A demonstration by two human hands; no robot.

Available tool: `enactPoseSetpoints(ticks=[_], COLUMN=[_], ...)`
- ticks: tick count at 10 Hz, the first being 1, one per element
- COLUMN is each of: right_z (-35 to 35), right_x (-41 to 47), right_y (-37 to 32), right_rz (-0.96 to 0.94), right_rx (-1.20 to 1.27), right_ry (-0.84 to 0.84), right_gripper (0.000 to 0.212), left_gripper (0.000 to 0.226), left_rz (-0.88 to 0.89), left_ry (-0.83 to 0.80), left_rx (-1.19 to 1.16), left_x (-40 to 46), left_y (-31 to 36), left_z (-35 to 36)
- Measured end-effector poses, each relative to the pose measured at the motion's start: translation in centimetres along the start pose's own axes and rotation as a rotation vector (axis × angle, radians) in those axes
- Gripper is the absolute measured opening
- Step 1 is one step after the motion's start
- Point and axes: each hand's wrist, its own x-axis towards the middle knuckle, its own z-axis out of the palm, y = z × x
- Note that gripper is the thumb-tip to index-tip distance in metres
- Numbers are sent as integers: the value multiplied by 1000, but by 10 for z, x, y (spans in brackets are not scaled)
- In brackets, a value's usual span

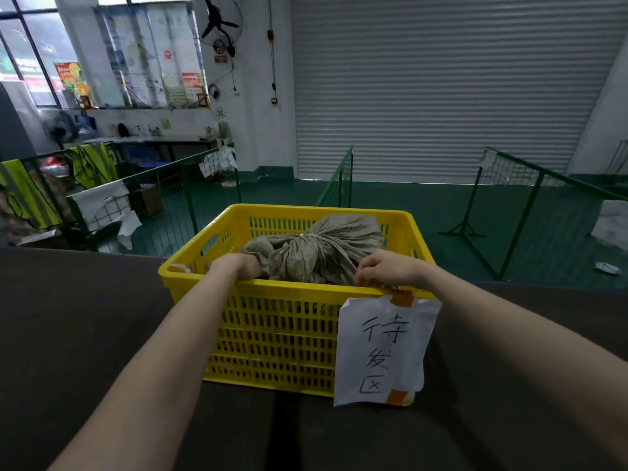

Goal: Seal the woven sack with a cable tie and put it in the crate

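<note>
A beige woven sack (326, 246) lies inside the yellow slotted crate (272, 334), its gathered neck cinched by a thin white cable tie (303, 236). My left hand (239, 265) reaches over the crate's near rim, and its fingers disappear against the sack's left side. My right hand (387, 268) is curled over the near rim at the sack's right side, fingers bent onto the fabric. Whether either hand truly grips the sack is hidden by the rim.
The crate stands on a dark table (85, 334). A white paper label (384, 348) with handwritten characters is taped to its front. Beyond are green mesh barriers (339, 178), a green floor and a closed roller shutter (441, 86).
</note>
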Motion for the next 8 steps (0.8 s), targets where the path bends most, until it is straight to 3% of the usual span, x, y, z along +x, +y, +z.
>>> enactPoseSetpoints(ticks=[2,3,5,6,8], right_z=[-8,-14,-28,-33,-49], right_x=[-9,-17,-42,-62,-103], right_y=[3,2,14,23,57], right_rz=[-14,-25,-41,-77,-109], right_rx=[139,178,220,248,359], right_ry=[19,45,173,261,498], right_gripper=[22,20,19,15,15], left_gripper=[55,51,30,31,29], left_rz=[37,46,65,174,524], left_ry=[-108,-32,483,682,804], left_rx=[-51,74,155,88,-224], left_x=[-43,-51,-89,-104,-131], left_y=[12,13,34,49,99], left_z=[-9,-3,7,9,25])
